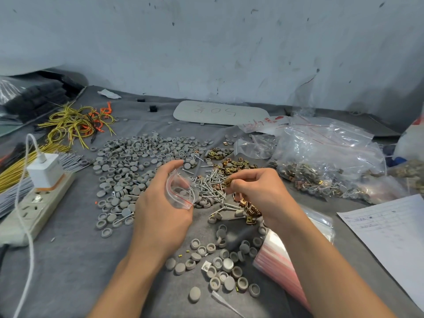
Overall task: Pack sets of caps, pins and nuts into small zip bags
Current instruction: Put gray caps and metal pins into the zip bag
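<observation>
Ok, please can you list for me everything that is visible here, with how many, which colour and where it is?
caps: many, grey, spread over the middle and front of the table.
pins: one pile, silver, centre.
nuts: many, brass, behind and right of the pins.
small zip bag: one, clear with a red strip, centre, held.
empty zip bags: one stack, clear and red, front right.
big bags: several, clear, far right, parts inside.
paper: one sheet, white, right edge.
power strip: one, off-white, left, with a white charger plugged in.
wires: one bundle, yellow and orange, back left.
board: one, pale grey, back centre.
left hand: grips the small zip bag.
right hand: pinches nuts.
</observation>
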